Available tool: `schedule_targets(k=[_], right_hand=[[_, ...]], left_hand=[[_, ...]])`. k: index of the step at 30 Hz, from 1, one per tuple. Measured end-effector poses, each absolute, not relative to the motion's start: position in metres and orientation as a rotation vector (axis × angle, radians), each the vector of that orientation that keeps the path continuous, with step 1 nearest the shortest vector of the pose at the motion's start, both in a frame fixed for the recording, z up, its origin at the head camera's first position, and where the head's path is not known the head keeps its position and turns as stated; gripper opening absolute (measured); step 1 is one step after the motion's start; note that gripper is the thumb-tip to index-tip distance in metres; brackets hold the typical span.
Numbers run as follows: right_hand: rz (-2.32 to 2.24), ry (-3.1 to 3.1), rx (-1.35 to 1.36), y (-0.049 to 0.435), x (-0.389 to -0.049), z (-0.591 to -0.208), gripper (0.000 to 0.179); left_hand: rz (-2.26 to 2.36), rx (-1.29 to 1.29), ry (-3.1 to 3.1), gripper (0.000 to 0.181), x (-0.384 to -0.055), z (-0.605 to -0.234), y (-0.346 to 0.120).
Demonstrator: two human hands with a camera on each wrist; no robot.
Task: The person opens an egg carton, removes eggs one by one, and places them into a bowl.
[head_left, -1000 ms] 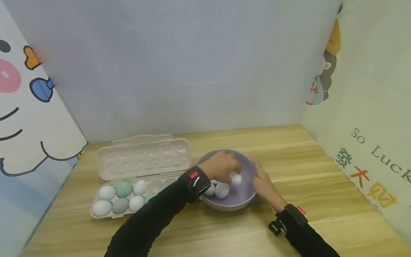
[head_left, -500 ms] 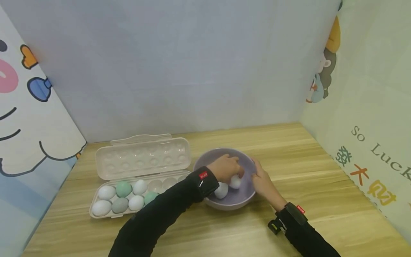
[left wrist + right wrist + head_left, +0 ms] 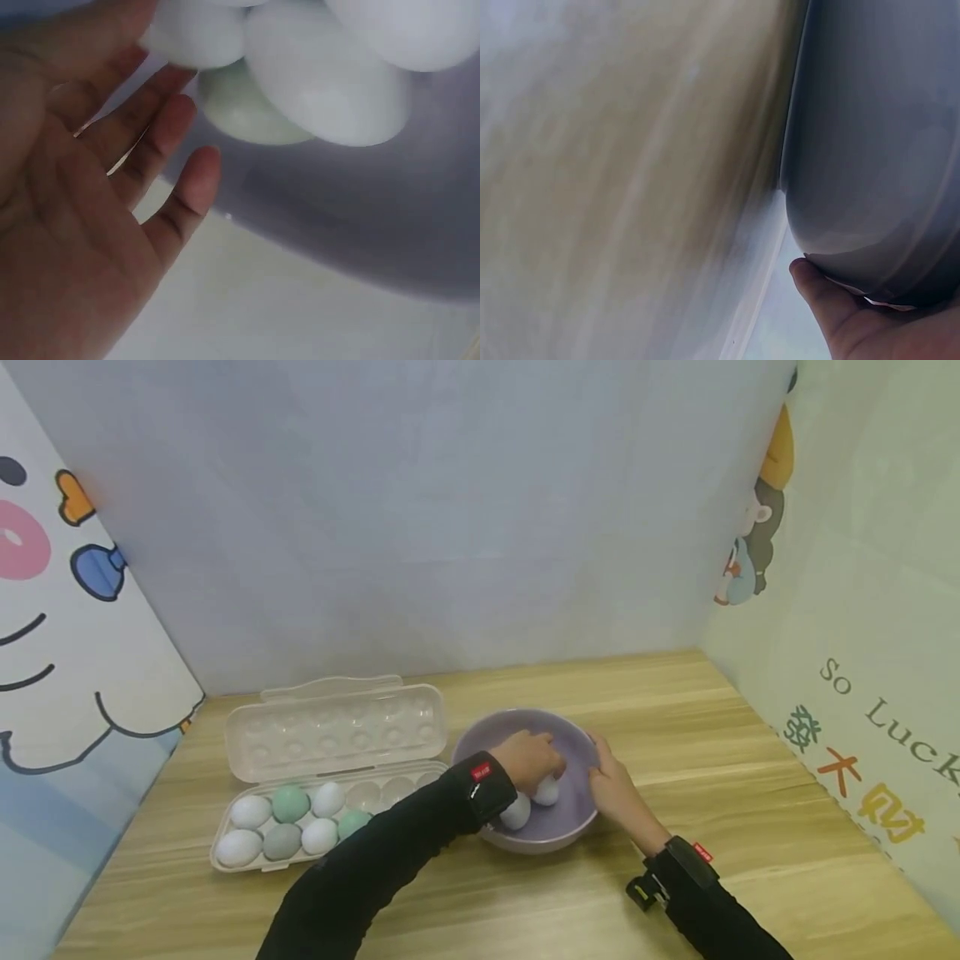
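Observation:
My left hand [image 3: 531, 762] reaches down into a purple bowl [image 3: 577, 752], its fingers spread and loosely bent in the left wrist view. Fingertips are right at a white egg [image 3: 196, 34]. Beside it lie another white egg [image 3: 330, 75] and a pale green egg [image 3: 247, 105]. In the head view, a white egg [image 3: 546, 792] shows under the fingers, with another white egg [image 3: 516, 812] nearer the wrist. My right hand [image 3: 613, 787] grips the bowl's right side, thumb at the rim. Part of that hand shows low under the bowl wall in the right wrist view.
Left of the bowl lies an open egg carton [image 3: 337, 731] with white, green and grey eggs in its left cups. My left sleeve [image 3: 375, 860] covers its lower right part. The wooden table [image 3: 720, 760] meets printed walls at back and sides.
My left hand has shifted slightly right and down inside the bowl. The egg below its fingers has moved a little downward. My right hand stays at the bowl's side.

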State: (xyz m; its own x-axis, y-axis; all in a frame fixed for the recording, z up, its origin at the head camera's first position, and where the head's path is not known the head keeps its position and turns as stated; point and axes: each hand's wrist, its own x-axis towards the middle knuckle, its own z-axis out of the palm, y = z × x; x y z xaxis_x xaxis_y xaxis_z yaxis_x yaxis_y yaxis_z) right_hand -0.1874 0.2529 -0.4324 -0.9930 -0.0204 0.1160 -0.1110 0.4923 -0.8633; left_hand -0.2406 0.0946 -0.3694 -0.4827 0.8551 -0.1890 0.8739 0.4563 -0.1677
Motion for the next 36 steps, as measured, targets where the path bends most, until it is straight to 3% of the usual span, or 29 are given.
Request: schedule_targets(k=[7,11,15,21,25,36], right_hand=[[1.518,-2.644,0.106,0.244,-0.187,-0.434,0.055],[1.515,-2.649,0.118,0.244,-0.187,-0.43,0.056],[1.495,-2.665,0.112,0.247,-0.187,-0.428,0.057],[1.475,-2.701,0.11,0.248,-0.186,-0.428,0.06],[1.458,-2.715,0.109,0.252,-0.185,-0.428,0.059],[1.491,-2.704,0.105,0.248,-0.185,-0.428,0.058]], left_hand=[[-0.111,1.52,2.655,0.039,-0.233,-0.329,0.041],[0.024,1.436,2.758,0.031,-0.232,-0.311,-0.008],[0.093,1.282,2.809,0.024,-0.232,-0.313,-0.058],[0.044,0.918,2.745,0.032,-0.222,-0.336,-0.112],[0.09,0.688,2.685,0.036,-0.214,-0.351,-0.124],[0.194,0.728,2.648,0.033,-0.211,-0.366,-0.134]])
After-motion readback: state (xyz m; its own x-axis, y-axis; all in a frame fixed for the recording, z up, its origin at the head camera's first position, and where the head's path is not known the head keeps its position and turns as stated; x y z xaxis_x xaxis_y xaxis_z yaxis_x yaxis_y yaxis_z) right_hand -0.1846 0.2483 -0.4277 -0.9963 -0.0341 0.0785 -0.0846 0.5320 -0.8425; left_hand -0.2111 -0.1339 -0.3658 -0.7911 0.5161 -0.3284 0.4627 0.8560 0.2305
